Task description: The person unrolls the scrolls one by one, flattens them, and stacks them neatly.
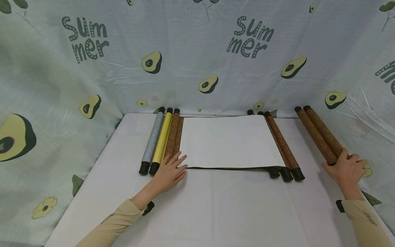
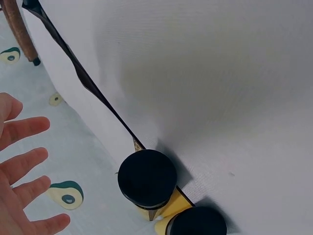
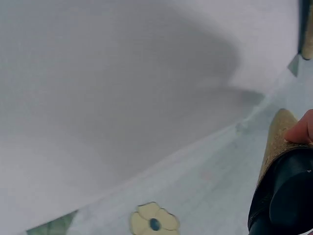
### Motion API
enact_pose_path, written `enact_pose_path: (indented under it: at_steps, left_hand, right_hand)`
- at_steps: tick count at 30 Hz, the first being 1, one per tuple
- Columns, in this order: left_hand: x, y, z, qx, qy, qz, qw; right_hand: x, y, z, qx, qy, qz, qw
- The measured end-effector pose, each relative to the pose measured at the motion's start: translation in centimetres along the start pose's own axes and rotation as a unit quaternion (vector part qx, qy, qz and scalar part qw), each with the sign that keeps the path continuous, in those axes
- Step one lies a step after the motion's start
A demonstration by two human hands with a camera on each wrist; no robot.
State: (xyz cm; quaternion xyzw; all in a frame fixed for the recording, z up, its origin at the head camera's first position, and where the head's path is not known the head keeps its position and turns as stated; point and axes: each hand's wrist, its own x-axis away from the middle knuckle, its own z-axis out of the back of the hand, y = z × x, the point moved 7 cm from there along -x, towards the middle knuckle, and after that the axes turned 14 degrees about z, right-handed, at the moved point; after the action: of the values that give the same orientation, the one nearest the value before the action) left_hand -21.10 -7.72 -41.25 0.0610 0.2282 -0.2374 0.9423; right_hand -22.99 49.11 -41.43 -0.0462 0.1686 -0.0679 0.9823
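Note:
My right hand (image 1: 347, 171) grips the near end of a pair of brown patterned scroll rolls (image 1: 314, 135), held tilted at the table's right side. In the right wrist view a thumb (image 3: 299, 131) lies on the brown roll beside its black end caps (image 3: 293, 191). A white sheet (image 1: 231, 140) lies spread out with dark edges, between brown rolls at either side. My left hand (image 1: 169, 173), fingers spread, is at its near left corner, overlapping the ends of the left brown rolls (image 1: 172, 133). The left wrist view shows these fingers (image 2: 27, 125) apart, holding nothing.
Left of the sheet lie a yellow roll (image 1: 163, 137) and a grey roll (image 1: 152, 137), both with black end caps. Brown rolls (image 1: 283, 142) line the sheet's right edge. A patterned cloth (image 1: 185, 41) hangs behind and beside the white table (image 1: 231, 209).

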Motion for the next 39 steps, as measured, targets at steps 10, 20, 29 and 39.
enact_pose_path:
  at_steps: [10,20,29,39]
  left_hand:
    - [-0.1,0.2,-0.4,0.000,-0.013,0.009,0.9999]
    - [-0.8,0.4,-0.3,0.029,-0.014,0.029,0.9991]
    - [-2.5,1.8,-0.1,0.075,-0.023,0.033,0.9964]
    - [-3.9,3.0,-0.4,0.159,-0.034,0.061,0.9848]
  right_hand:
    - [0.3,-3.7,2.1,-0.021,0.007,0.017,1.000]
    - [1.3,-8.5,3.4,-0.032,0.112,0.079,0.990]
    - [1.8,-14.0,3.0,-0.027,0.159,0.161,0.974]
    - [1.9,-19.4,1.6,-0.054,0.116,0.191,0.973]
